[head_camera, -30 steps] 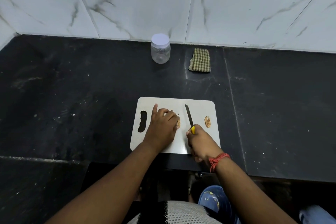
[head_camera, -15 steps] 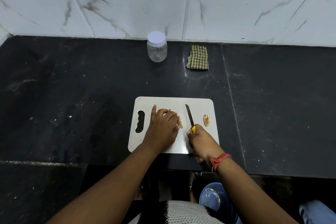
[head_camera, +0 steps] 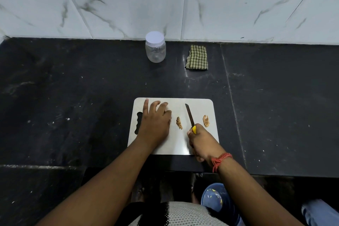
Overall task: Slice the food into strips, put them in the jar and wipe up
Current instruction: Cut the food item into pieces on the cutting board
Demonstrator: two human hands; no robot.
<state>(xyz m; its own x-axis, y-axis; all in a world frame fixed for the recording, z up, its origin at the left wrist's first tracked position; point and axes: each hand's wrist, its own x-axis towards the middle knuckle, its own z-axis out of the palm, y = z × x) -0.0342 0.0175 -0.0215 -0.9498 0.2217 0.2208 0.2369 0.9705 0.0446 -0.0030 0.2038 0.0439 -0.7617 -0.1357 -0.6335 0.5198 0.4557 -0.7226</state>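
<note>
Black stone counter (head_camera: 73,97) fills the middle of the frame, backed by white marble-veined tiles (head_camera: 128,2) along the top. A pale cutting board (head_camera: 176,145) lies at centre, its handle slot on the left side. The left hand (head_camera: 156,123) rests on the board's left half, fingers relaxed and spread, holding nothing, its index finger reaching toward the board's far edge. Just right of that hand lies a small brown piece (head_camera: 179,123) of food, apart from the fingers. The right hand (head_camera: 203,143), at the board's lower right corner, grips the yellow handle of a knife (head_camera: 190,117), fingers curled round it; the dark blade points toward the top of the frame and sits between the piece and a slice (head_camera: 206,120) lying near the board's right edge. A red thread band (head_camera: 220,160) circles the right wrist. Well above the board, near the wall, a clear jar (head_camera: 155,49) stands upright with its white lid on, and a folded green checked cloth (head_camera: 197,58) lies to its right, apart from it. At the lower right of the frame, below the counter edge, a blue bin (head_camera: 216,200) shows.
</note>
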